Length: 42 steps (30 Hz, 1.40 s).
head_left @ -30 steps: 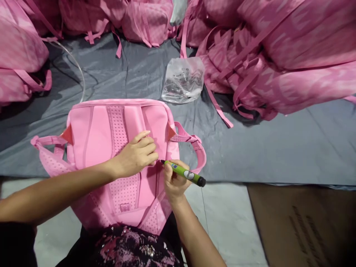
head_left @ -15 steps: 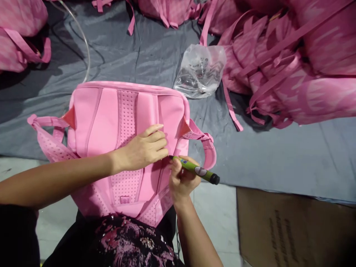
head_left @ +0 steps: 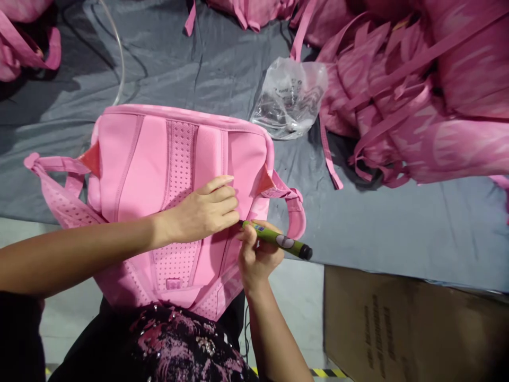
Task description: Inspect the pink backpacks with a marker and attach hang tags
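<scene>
A pink backpack [head_left: 131,159] lies back panel up at the table's near edge, its straps looped out at both sides. My left hand [head_left: 202,212] rests on the panel, fingers bent together against the pink fabric; whether they pinch it is hidden. In my right hand [head_left: 260,254] is a green marker [head_left: 274,237], held like a pen. The marker's dark tip points left and meets the backpack beside my left fingertips. Its black end points to the lower right.
Behind the backpack lies a clear plastic bag [head_left: 292,98] on the grey-covered table [head_left: 397,228]. More pink backpacks [head_left: 397,95] are heaped at the right and back. A cardboard box [head_left: 417,323] stands at the lower right, and a thin hose [head_left: 120,58] crosses the back left.
The view has shifted slightly. Both hands keep nearly the same place on the backpack, and the marker is still held with its tip at the fabric.
</scene>
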{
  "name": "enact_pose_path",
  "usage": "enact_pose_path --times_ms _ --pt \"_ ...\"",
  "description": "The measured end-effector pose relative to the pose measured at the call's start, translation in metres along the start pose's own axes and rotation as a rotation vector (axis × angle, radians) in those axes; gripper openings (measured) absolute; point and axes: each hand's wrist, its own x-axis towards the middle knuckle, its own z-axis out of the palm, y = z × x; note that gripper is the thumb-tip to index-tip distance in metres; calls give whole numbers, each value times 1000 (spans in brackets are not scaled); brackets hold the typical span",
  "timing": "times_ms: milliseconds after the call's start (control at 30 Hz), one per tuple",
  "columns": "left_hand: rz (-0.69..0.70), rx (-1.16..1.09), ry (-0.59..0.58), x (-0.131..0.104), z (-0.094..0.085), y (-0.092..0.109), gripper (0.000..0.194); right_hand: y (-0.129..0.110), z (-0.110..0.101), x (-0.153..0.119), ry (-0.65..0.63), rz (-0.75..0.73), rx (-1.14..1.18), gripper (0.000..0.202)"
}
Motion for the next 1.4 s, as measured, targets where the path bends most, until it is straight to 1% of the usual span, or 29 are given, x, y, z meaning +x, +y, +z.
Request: enact_pose_path --times_ms 200,267,333,433,500,600,733,833,1000,1100,1300,1400 --pt "-9 -4 -2 0 -1 0 16 -6 -1 3 -35 54 68 17" --pt "-9 -5 -3 -1 -1 0 16 -8 -2 5 -56 35 21 16" --pt "-10 -11 -6 -1 -1 0 16 -9 -4 5 -52 46 -2 15" --pt "-11 -26 -22 -1 -1 0 16 -7 -4 4 -67 96 101 16" --pt "-9 -28 -34 0 -1 0 16 -6 -4 3 -69 80 98 17" --pt "-15 -26 -33 0 -1 0 16 -5 -3 2 -21 63 57 15" --pt "-24 -18 -31 1 -1 0 18 -6 -3 1 -60 50 65 16" --pt "-29 -21 -33 1 -2 1 18 -4 -4 0 -40 17 67 17" --pt "-33 -36 -34 2 -2 1 19 -3 -6 0 -79 -23 79 20" --pt "-35 -52 -25 2 -1 1 18 -5 -6 0 -74 -37 79 19" --pt "-42 -54 -22 2 -2 1 17 -10 -6 1 -84 90 144 18" --pt "-42 -59 -18 2 -1 1 18 -10 -8 2 -141 174 246 16"
